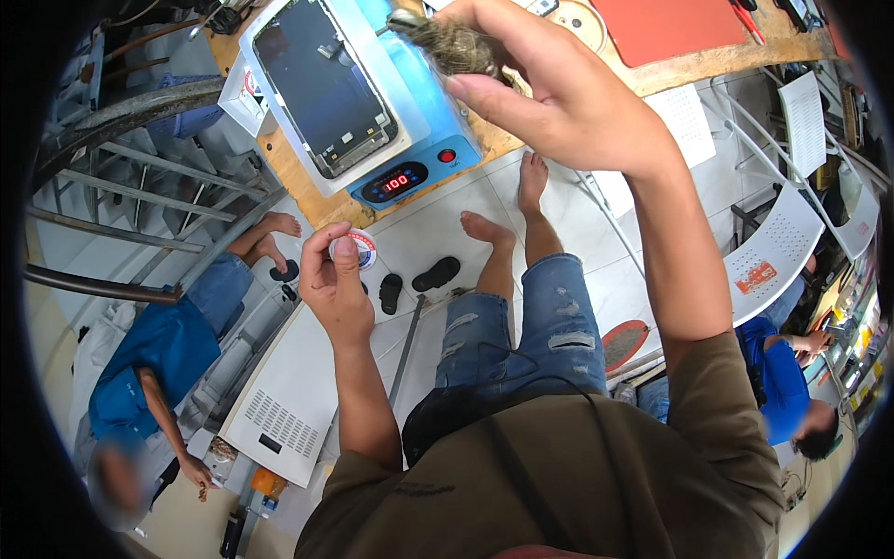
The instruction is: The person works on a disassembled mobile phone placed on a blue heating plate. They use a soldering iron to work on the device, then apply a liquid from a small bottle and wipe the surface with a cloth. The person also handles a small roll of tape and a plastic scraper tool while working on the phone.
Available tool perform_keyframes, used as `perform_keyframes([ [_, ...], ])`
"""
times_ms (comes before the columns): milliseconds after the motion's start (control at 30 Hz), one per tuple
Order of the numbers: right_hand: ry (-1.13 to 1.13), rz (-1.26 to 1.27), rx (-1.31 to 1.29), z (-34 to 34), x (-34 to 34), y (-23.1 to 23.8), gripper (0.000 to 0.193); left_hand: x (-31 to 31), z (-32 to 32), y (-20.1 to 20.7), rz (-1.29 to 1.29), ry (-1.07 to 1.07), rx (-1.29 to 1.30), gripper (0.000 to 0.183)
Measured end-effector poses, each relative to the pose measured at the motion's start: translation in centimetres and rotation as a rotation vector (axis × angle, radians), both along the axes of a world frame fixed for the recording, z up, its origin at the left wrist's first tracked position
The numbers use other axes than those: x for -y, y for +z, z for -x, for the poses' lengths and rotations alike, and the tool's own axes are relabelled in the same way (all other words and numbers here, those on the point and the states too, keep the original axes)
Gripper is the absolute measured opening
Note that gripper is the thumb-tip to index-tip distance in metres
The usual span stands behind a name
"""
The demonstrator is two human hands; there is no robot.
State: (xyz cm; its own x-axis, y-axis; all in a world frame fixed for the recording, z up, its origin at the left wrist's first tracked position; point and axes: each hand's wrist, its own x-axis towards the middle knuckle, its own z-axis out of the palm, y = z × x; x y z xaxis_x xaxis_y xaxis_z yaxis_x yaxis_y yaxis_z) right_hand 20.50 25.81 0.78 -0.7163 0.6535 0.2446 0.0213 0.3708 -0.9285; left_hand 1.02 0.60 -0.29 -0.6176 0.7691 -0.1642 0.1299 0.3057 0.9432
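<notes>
My left hand is closed around a small round tin with a white, red and blue label, held in front of the bench edge. At the top, my right hand grips a shaggy olive-brown clump between thumb and fingers; its exact kind I cannot make out. The clump is just right of a blue heating plate machine with a lit red display and a red button. A dark phone screen panel with small connectors lies on the machine's white top.
The wooden bench carries a white box on the left and a red mat on the right, with a red pen. White perforated chairs stand at right. Other people in blue sit at both sides. Black sandals lie on the tiles.
</notes>
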Motion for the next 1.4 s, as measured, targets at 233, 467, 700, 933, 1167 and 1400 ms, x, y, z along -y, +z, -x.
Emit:
perform_keyframes([
  [233,-0.009,-0.132,-0.016,0.9,-0.1,-0.6,0.032,-0.2,0.0,-0.3,0.043,0.023,-0.051,0.025],
  [467,0.184,0.560,-0.064,-1.2,-0.3,0.6,0.030,0.4,-0.3,0.6,0.030,0.050,-0.108,0.021],
  [700,0.057,-0.059,-0.023,-0.9,0.2,0.4,0.030,1.0,-0.6,1.9,-0.010,0.025,-0.145,0.022],
  [933,0.151,0.057,0.138,-0.4,-1.5,0.6,0.044,2.5,-0.2,1.2,0.028,-0.033,-0.267,0.025],
  [1167,0.124,-0.088,-0.078,0.6,-1.1,-1.4,0.036,2.2,-0.4,0.2,0.058,-0.028,-0.295,0.023],
  [1400,0.160,0.051,0.089,1.0,-1.1,-0.3,0.029,1.9,-0.8,-0.9,0.088,-0.046,-0.399,0.022],
])
